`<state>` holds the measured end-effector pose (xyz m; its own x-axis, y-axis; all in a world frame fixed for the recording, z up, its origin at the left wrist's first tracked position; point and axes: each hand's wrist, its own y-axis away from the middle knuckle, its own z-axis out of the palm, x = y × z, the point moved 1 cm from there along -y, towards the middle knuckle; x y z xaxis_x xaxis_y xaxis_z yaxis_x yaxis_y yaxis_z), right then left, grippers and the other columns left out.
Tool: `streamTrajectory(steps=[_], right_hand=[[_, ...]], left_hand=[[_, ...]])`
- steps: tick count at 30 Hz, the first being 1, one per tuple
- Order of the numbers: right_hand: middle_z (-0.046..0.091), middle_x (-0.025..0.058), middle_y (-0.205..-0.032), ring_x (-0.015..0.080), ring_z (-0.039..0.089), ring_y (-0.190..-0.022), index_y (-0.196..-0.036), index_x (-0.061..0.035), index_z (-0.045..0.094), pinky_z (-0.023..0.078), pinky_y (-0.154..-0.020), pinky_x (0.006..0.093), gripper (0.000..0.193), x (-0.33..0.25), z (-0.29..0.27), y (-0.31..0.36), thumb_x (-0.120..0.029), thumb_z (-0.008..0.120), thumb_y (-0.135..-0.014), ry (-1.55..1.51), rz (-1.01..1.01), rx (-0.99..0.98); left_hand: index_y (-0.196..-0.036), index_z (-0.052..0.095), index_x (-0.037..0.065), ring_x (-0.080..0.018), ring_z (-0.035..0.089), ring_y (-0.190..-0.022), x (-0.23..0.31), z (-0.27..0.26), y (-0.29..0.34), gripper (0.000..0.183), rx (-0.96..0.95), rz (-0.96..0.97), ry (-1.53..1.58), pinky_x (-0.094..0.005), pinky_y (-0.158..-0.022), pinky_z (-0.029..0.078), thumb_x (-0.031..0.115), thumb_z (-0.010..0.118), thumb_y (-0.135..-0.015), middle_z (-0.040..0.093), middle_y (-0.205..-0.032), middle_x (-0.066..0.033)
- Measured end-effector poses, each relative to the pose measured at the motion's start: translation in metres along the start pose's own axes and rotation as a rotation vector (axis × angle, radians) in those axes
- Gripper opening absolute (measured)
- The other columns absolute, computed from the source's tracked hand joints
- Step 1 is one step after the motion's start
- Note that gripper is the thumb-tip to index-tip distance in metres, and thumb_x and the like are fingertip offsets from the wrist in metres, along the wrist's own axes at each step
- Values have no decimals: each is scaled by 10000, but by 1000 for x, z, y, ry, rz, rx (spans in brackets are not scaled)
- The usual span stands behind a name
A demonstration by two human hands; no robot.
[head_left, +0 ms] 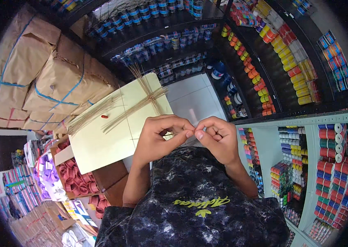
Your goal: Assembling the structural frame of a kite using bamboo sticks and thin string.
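Around me stand dark shelves (281, 82) full of bright ribbon rolls (289, 61), and brown paper parcels (59, 78) sit on my left. Just past my hands lies a pale yellow card (100, 140) with a bundle of dry straws (116, 109) across it, long way left to right. My left hand (157, 140) is nearer it. My right hand (219, 138) meets it, fingertips pinched on something tiny I cannot make out.

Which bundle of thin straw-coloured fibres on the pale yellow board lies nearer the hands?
The right bundle of thin straw-coloured fibres, running toward the left hand; the other bundle lies farther left, beside a small red piece.
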<state>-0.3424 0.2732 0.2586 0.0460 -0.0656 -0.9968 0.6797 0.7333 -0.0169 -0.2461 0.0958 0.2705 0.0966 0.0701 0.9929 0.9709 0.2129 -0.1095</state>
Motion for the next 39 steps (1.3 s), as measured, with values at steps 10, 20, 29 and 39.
streamTrajectory(steps=[10,20,29,39], right_hand=[[456,-108,-652,-20,355,-591,-963,-26,683,253,-518,193,69,3,-4,0,-89,683,-936,68,-11,-34],[667,21,-881,49,605,-769,-1055,13,640,494,-652,219,150,0,1,-2,-110,638,-969,-188,160,-47],[676,2,-862,19,587,-756,-986,10,672,462,-669,185,115,3,2,-4,-93,687,-939,-112,68,-15],[686,-9,-826,11,578,-711,-959,5,696,450,-627,183,93,4,3,-6,-78,710,-917,-27,2,29]], left_hand=[[-958,735,-25,-90,660,-748,0,0,-1,99,15,-8,16,-238,-675,522,-10,731,-860,731,-869,-78],[-978,727,-61,-100,652,-750,-2,-2,-2,130,-20,17,57,-229,-635,503,-44,746,-850,714,-903,-114],[-951,741,-13,-82,656,-724,-4,-3,-4,99,8,22,5,-227,-651,512,-7,742,-853,733,-854,-69],[-953,745,-12,-74,651,-704,-6,-5,-5,113,21,14,-3,-222,-637,511,-22,737,-841,730,-839,-66]])
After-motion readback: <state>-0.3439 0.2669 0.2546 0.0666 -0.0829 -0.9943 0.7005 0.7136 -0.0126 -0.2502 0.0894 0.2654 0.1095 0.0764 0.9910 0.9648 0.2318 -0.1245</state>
